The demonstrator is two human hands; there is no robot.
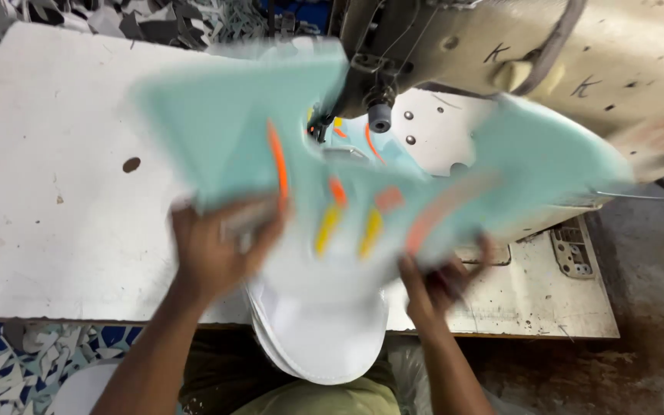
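Observation:
A flat shoe upper in pale mint green, with orange and yellow stripes and a white toe part, is spread across the sewing machine's bed, blurred by motion. My left hand grips its left wing near an orange stripe. My right hand pinches its lower right edge. The upper's middle sits under the needle and presser foot of the sewing machine. A stack of white pieces lies under the upper at the table's front edge.
A white worn table top stretches to the left, with a small hole. Fabric offcuts litter the floor at lower left and beyond the table's far edge. A metal plate is set into the table at right.

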